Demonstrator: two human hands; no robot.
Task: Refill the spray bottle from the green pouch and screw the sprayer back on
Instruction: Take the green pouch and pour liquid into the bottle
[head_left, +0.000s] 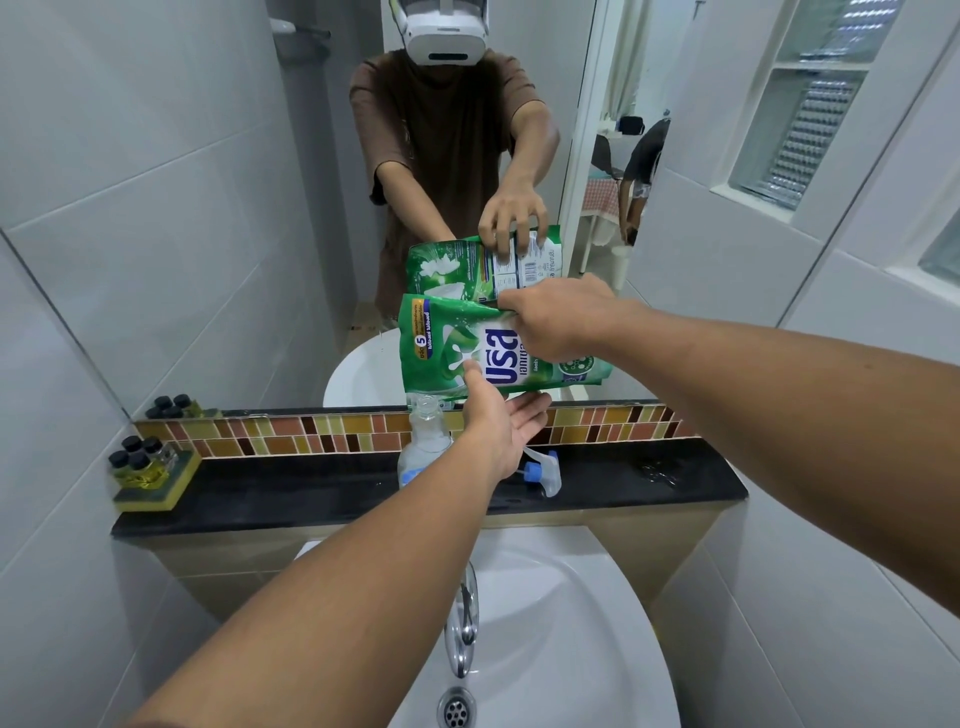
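Observation:
The green pouch (457, 345) is tipped on its side above the black ledge (291, 493), its lower left corner right over the open neck of the clear spray bottle (423, 441). My right hand (558, 325) grips the pouch's upper right part. My left hand (491, 415) supports the pouch from below, thumb pressed on its front and fingers spread underneath. The bottle stands upright on the ledge, partly hidden by my left forearm. The white and blue sprayer (543, 470) lies on the ledge to the right of the bottle.
A mirror (182, 156) behind the ledge reflects me and the pouch. Small dark-capped bottles on a yellow sponge (148, 467) sit at the ledge's left end. A wet patch (657, 473) lies at the right. Below are the white basin (571, 623) and chrome tap (462, 623).

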